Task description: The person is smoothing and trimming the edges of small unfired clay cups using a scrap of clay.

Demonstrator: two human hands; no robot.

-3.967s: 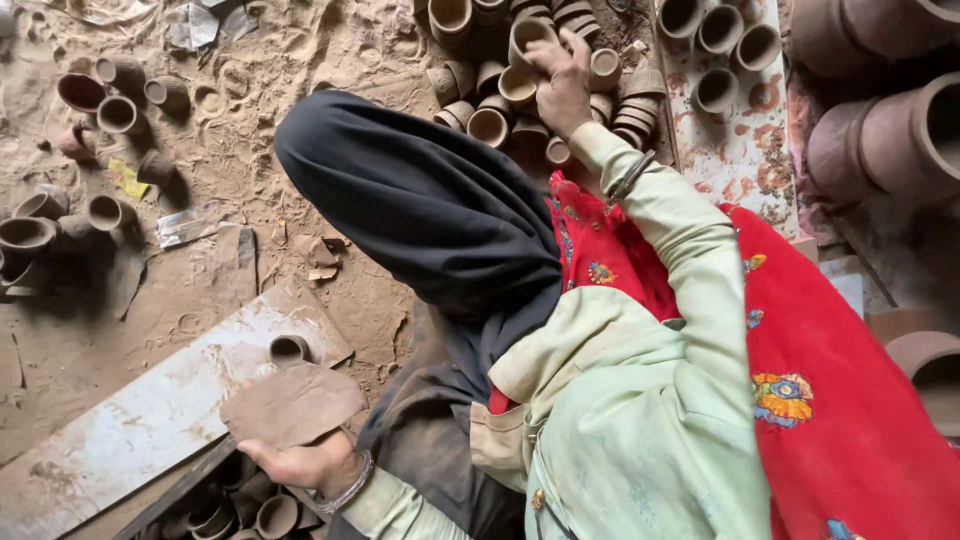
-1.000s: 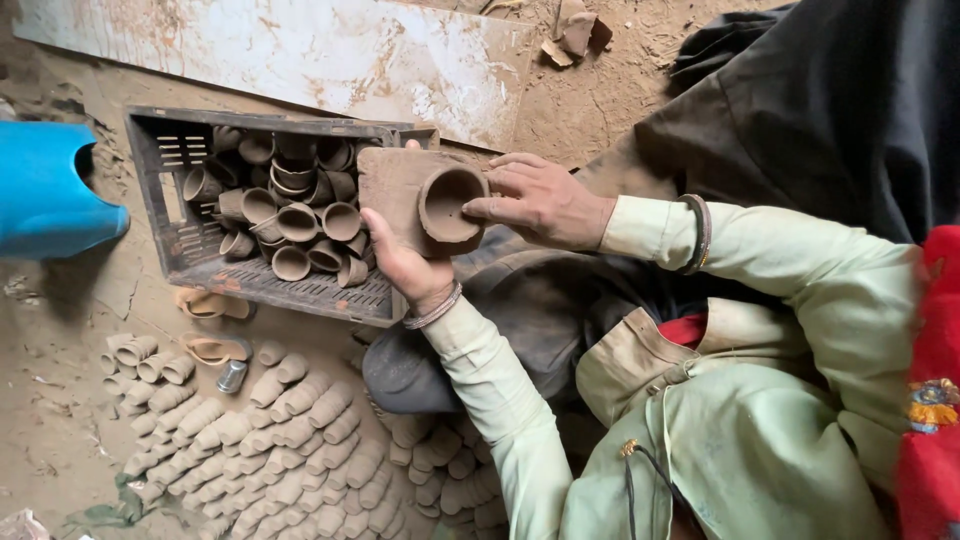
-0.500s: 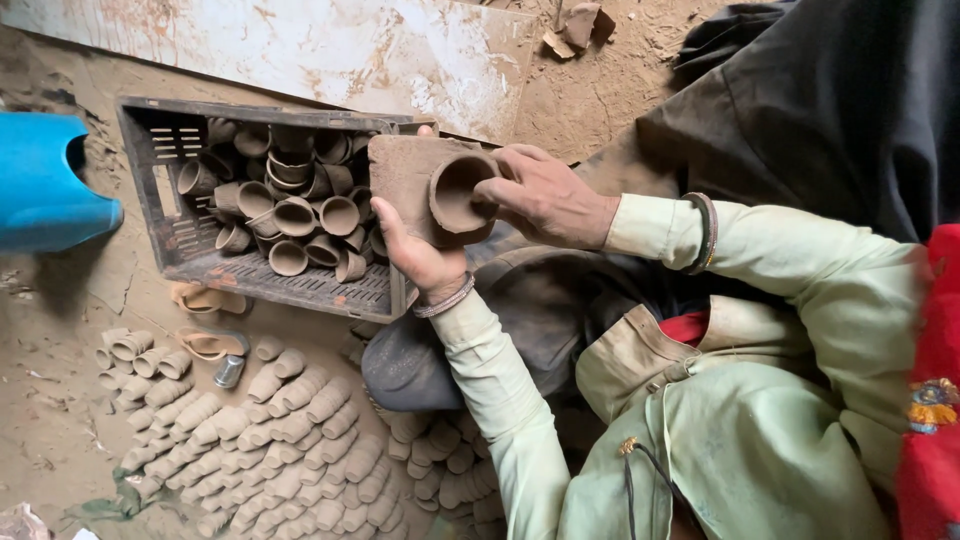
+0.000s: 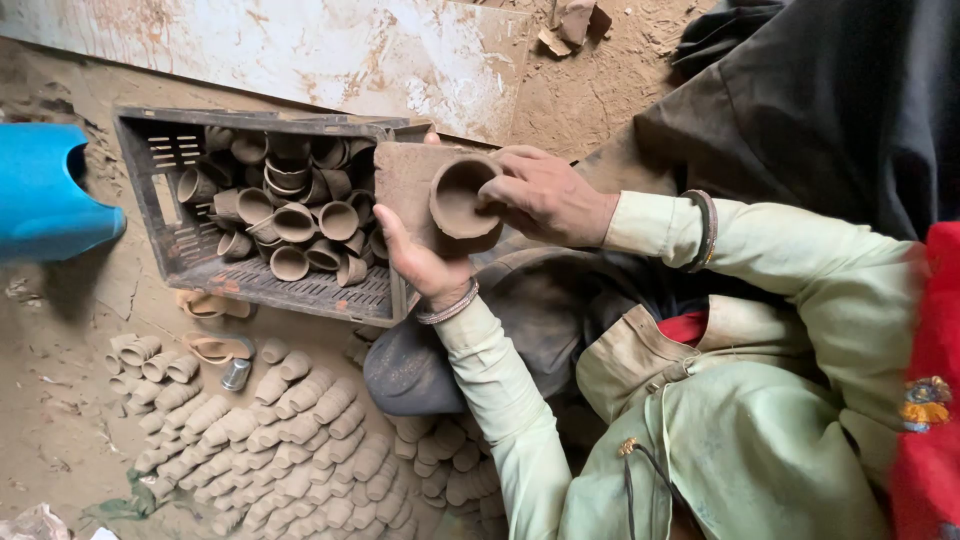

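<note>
One round brown clay cup [image 4: 462, 197]

Both forearms reach forward, the left hand [image 4: 420, 262] cupped palm-up, the right hand [image 4: 545, 195] curled in a pinching grip.

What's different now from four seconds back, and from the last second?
Four seconds back the right hand reached into stacked cups far ahead while the left hand held a bare clay slab. Now the right hand's grip sets a clay cup on that slab, over the crate of cups. Over the last second slab, cup, crate and ground rows barely moved.
</note>
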